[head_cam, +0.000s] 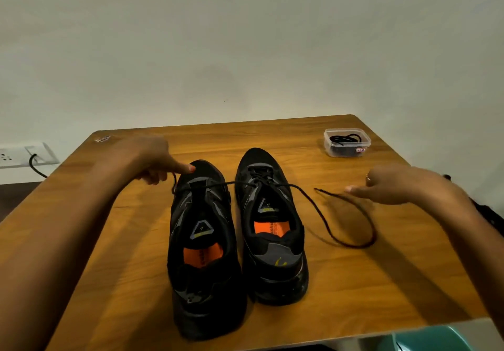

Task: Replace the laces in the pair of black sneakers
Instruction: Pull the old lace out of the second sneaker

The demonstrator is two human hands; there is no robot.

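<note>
A person is pulling a lace (321, 209) across two black sneakers (234, 230) on the tabletop (381, 269); left hand (152, 160) fingers pinching one end, right hand (381, 187) fingers holding the other. Threading the right shoe's eyelets likely comes next.

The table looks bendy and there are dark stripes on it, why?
Head view: the wide-angle lens bows the table's edges. The dark stripes are soft shadows of the arms, falling toward the viewer. The right hand and the loose lace look smeared with blur; the sneakers stay fairly sharp. No strong glare on the wood.
</note>
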